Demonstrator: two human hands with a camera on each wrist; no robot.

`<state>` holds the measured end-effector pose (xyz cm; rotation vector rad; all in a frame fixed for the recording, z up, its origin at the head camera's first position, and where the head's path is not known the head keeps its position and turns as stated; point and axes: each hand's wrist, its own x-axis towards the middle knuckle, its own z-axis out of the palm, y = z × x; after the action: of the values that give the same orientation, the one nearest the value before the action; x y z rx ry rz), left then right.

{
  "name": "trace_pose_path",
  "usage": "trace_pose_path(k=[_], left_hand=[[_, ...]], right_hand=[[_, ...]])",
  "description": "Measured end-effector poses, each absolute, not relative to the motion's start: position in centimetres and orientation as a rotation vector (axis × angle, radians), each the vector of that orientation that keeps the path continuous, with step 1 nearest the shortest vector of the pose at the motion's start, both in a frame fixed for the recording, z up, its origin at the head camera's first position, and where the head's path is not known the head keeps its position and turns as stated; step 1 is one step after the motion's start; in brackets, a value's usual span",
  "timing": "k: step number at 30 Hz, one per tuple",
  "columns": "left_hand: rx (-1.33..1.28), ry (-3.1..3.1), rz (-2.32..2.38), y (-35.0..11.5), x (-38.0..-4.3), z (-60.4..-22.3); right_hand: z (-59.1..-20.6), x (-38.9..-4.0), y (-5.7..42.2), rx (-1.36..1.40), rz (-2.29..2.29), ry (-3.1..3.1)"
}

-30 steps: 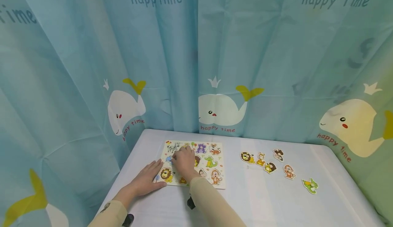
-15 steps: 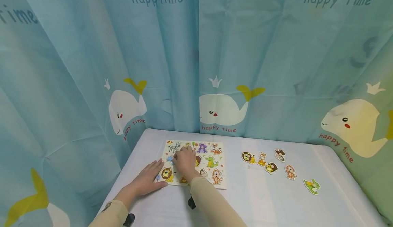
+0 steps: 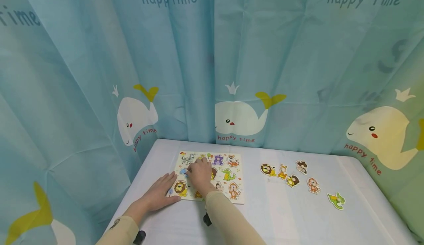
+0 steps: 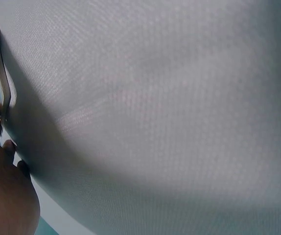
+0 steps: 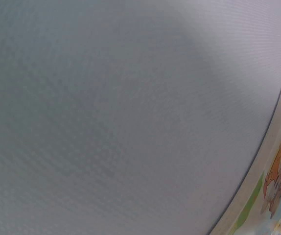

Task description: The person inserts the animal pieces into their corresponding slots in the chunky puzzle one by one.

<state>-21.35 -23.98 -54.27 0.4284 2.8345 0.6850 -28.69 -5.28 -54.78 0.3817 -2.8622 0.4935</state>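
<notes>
A flat puzzle board (image 3: 241, 178) with cartoon animals lies on the table in the head view. My left hand (image 3: 158, 193) rests with straight, spread fingers along its left edge, thumb at the near left corner. In the left wrist view that hand (image 4: 8, 196) shows beside the board's edge (image 4: 2, 83). My right hand (image 3: 200, 175) is bent down over the middle of the board, thumb side next to a blue elephant (image 3: 183, 172). It covers several pictures there, and I cannot tell whether its fingers pinch a piece. A lion (image 3: 180, 188) shows near the left hand.
Loose animal pieces lie right of the board: a lion (image 3: 267, 170), a kangaroo (image 3: 282, 172), a hedgehog (image 3: 293, 181), a brown-topped piece (image 3: 301, 167), a monkey (image 3: 313, 185) and a green crocodile (image 3: 336, 201). A blue whale-print curtain (image 3: 198, 72) hangs behind the white table (image 3: 298, 219).
</notes>
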Motion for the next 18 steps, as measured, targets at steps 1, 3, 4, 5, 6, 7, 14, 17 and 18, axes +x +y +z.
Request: trace_pose_path(k=[1,3,4,5,6,7,14,17,18], left_hand=[[0.428,2.835,0.683,-23.97,-21.34,-54.26],[0.432,2.837,0.681,-23.96,-21.31,-54.23],[0.433,2.837,0.681,-23.96,-21.31,-54.24],[0.433,2.838,0.68,-23.97,-21.3,-54.26],[0.433,2.838,0.678,-23.97,-21.28,-54.23],[0.433,2.838,0.679,-23.97,-21.27,-54.21],[0.421,2.842,0.68,-23.95,-21.28,-54.32],[0.423,2.842,0.678,-23.96,-21.34,-54.42],[0.426,2.84,0.681,-23.97,-21.36,-54.42]], right_hand=[[-54.79,-28.7,-5.27,0.383,0.493,-2.864],[-54.8,-28.73,-5.24,0.387,0.488,-2.865],[-54.8,-28.76,-5.23,0.39,0.485,-2.863],[-54.8,-28.79,-5.22,0.393,0.483,-2.86],[-54.81,-28.81,-5.2,0.395,0.478,-2.858],[-54.8,-28.81,-5.19,0.397,0.476,-2.855],[-54.62,-28.72,-5.1,0.405,0.473,-2.862],[-54.72,-28.77,-5.07,0.404,0.469,-2.86],[-54.75,-28.8,-5.07,0.405,0.471,-2.858]])
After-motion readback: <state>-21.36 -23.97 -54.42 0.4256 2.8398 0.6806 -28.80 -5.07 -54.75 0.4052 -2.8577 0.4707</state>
